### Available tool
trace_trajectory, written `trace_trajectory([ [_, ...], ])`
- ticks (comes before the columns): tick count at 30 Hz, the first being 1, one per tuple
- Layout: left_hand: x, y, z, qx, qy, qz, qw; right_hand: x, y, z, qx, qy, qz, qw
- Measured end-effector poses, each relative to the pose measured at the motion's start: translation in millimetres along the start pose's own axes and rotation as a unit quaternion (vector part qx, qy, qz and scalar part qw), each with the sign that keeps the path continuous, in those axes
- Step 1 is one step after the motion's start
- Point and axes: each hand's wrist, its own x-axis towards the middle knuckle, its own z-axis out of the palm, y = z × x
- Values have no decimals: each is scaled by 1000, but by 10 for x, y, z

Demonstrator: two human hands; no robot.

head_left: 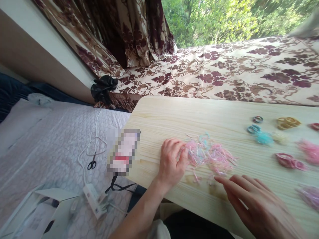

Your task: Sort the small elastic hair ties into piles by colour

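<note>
A loose heap of pink and pale blue shiny shreds (211, 155) lies on the light wooden table (174, 114). At the heap's left edge is my left hand (173, 162), its fingers curled and bent down against the shreds; what they hold, if anything, is hidden. My right hand (251, 196) is just in front of the heap on the right, palm down. Its fingers are stretched out with nothing in them, and the index fingertip is near a few stray shreds.
Hair ties sit at the right: blue (253, 129), yellow (288, 122) and pink (289, 161), beside turquoise (264, 137) and pink tufts (309, 151). A blurred-out phone-like object (124, 152) is at the table's left edge. Scissors (92, 164) and a power strip (93, 200) lie on the bed.
</note>
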Motion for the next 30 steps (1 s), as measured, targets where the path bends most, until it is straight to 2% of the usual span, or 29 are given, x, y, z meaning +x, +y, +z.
trace_trajectory([
  [7, 3, 17, -6, -1, 2, -5, 1000, 11, -57, 0, 28, -25, -3, 999],
  [13, -3, 5, -1, 2, -4, -2, 1000, -14, 31, 28, 11, -19, 1, 1000],
  [19, -6, 8, -1, 4, 0, 1, 1000, 40, 0, 47, 2, -21, -19, 1000],
  [26, -5, -3, 0, 7, -5, 0, 1000, -174, 126, -20, -15, -16, 19, 1000],
  [30, -8, -15, 10, 9, -4, 3, 1000, -188, 70, -55, -3, 0, 29, 1000],
])
